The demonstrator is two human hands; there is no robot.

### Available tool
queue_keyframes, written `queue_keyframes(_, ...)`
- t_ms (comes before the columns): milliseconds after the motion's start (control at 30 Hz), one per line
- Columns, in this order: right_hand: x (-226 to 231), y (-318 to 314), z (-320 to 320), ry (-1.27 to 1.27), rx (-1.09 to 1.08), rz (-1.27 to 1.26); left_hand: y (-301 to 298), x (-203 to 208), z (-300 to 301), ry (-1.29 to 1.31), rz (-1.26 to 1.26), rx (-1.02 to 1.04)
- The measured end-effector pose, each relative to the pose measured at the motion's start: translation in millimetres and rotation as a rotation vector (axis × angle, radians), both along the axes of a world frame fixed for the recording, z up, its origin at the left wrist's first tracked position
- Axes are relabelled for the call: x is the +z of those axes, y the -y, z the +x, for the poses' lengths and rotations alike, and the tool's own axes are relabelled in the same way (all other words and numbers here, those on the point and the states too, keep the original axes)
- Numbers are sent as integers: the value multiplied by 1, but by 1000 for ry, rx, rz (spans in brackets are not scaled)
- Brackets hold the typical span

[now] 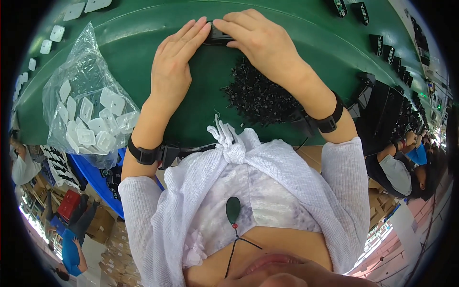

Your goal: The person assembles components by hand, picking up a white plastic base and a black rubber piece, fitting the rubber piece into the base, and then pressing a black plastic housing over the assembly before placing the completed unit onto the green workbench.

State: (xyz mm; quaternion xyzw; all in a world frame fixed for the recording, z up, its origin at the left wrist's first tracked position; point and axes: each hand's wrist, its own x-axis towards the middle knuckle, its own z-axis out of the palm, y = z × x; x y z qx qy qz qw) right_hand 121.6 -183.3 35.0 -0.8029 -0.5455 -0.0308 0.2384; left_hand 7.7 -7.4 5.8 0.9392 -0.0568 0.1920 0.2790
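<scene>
A small black rectangular plastic housing (218, 38) lies between my two hands at the far side of the green work surface. My left hand (178, 55) has its fingers straight and close together, with their tips pressed against the housing's left end. From the right, my right hand (260, 42) grips the same part, thumb at its near edge and fingers bent over its top. The fingers cover much of it, so its detail is hidden. Just below my right hand spreads a heap of small black plastic parts (260, 95).
To the left, a clear plastic bag (91, 57) holds several white square covers (87, 136). More white covers (57, 33) line the far left. Black housings (376, 45) stand in a row at the far right. A black box (382, 112) sits right; other people work nearby.
</scene>
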Motion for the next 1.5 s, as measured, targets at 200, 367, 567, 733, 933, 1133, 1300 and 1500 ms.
queue_keyframes(200, -4, -2, -3, 139, -5, 17, 7, 4, -2, -3, 234, 31)
queue_keyframes(367, -2, 3, 18, -40, 40, 90, 19, 2, 6, 61, 225, 95)
queue_keyframes(567, 26, -4, 35, -1175, -155, 58, 12, 15, 22, -80, -230, 150)
queue_keyframes(733, 7, 14, 6, -1073, -99, 485, 37, 28, 7, -377, -1155, 92)
queue_keyframes(933, 30, 13, -1, -1024, -116, 369, 41, 23, -5, -398, -1269, 54)
queue_keyframes(1133, 42, 10, 54, -599, -164, 216, 9, 32, -39, -224, -752, 269)
queue_keyframes(1300, 22, 10, 133, -496, -256, 60, -82, 49, -96, -231, 142, 718)
queue_keyframes(1500, 4, 10, 185, -481, -280, -115, -90, 56, -133, -726, 270, 861)
